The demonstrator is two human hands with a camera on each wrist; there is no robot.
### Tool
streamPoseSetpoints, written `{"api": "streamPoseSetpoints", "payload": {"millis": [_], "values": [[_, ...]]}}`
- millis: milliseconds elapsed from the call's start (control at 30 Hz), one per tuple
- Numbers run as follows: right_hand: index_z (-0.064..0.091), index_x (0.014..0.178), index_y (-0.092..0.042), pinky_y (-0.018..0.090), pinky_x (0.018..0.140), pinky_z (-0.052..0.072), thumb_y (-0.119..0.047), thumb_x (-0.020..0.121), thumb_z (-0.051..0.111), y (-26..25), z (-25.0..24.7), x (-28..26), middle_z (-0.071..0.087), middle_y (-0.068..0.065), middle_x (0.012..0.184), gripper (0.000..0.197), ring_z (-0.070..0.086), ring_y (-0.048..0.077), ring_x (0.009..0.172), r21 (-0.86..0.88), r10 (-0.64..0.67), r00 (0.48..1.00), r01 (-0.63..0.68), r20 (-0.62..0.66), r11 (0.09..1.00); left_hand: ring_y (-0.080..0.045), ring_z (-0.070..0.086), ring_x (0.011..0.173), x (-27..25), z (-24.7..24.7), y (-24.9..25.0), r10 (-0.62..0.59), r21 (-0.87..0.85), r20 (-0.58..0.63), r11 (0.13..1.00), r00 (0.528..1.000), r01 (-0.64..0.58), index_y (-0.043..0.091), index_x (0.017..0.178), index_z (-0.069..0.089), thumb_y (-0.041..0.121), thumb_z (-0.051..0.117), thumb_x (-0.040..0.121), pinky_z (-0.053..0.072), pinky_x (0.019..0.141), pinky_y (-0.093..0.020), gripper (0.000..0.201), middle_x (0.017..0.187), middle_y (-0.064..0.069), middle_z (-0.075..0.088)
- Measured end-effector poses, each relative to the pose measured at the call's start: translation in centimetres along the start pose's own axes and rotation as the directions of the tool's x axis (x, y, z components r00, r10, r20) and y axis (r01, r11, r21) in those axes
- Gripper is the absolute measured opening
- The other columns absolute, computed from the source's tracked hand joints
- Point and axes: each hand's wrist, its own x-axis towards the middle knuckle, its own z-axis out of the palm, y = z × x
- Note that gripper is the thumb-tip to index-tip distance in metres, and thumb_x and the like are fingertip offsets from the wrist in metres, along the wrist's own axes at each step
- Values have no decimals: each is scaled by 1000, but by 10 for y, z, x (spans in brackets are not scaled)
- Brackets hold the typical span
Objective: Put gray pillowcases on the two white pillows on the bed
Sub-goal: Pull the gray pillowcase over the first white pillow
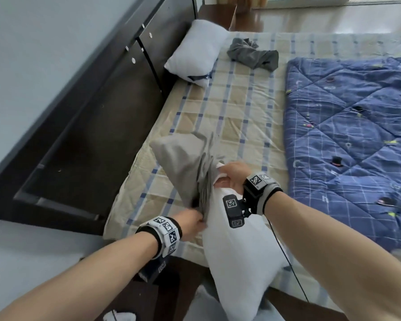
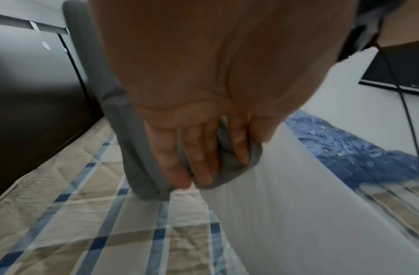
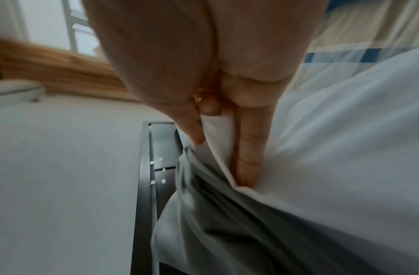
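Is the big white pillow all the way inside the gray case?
No, only partly in. The gray pillowcase covers just its far end; most of the white pillow sticks out bare.

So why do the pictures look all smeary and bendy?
Head view: the left hand and the gray pillowcase edge are smeared, and the wide lens slants the headboard. Left wrist view: the plaid sheet and white pillow streak. Right wrist view: soft all over, bright at the window.
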Motion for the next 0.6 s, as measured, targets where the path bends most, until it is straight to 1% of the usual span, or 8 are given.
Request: {"api": "streamPoseSetpoints", "payload": {"millis": [100,200,267,300,367,433,500,600], "values": [[59,81,3,39,55,58,10,85,53,9,7,-6,62,22,80,10,66,33,60,-125,14,998,-6,63,992,-26,64,97,9,-23,1,-101,-192,-288,980,952,46,19,110,54,69,56,77,53,86,-40,61,108,-5,63],[60,78,3,37,59,57,9,83,56,19,10,-10,63,24,82,9,68,34,62,-151,29,998,-19,59,988,-35,55,116,14,-29,7,-235,-199,-312,964,921,178,13,135,31,65,68,71,46,97,-45,90,131,-16,49],[60,75,4,38,60,57,11,81,57,23,15,-12,61,24,78,9,67,34,63,-147,24,997,-14,67,989,-38,52,121,19,-23,10,-306,-195,-284,946,908,258,8,142,21,59,71,72,44,101,-45,101,137,-20,43],[59,73,4,38,58,58,13,79,56,25,19,-14,60,24,74,11,66,33,60,-149,16,996,-4,86,989,-38,54,120,24,-19,10,-348,-216,-276,931,896,295,6,142,25,58,72,72,45,100,-44,99,136,-20,45],[54,67,2,37,56,57,15,78,53,25,28,-18,57,22,64,17,62,32,54,-157,-2,990,24,142,987,-35,61,111,32,-16,7,-378,-241,-279,917,883,317,7,130,48,51,68,78,50,92,-38,71,125,-17,59],[52,65,-3,38,61,57,10,81,54,25,31,-18,58,20,64,20,61,31,59,-225,-28,983,68,179,972,-35,64,105,37,-18,4,-321,-209,-305,941,897,266,10,114,62,39,59,87,53,86,-38,40,115,-16,67],[50,64,-9,38,67,60,1,85,58,26,25,-11,59,15,68,25,66,29,68,-387,-60,984,123,171,914,-36,63,107,36,-17,-1,-249,-112,-304,968,920,225,9,112,64,33,52,92,53,88,-39,33,115,-16,66],[53,75,-15,41,70,58,-29,90,61,39,5,5,63,10,78,22,68,26,76,-749,-111,974,223,197,624,-35,61,109,34,-11,-21,-173,53,-246,980,954,192,8,108,64,33,50,93,51,89,-39,32,115,-16,65]]}}
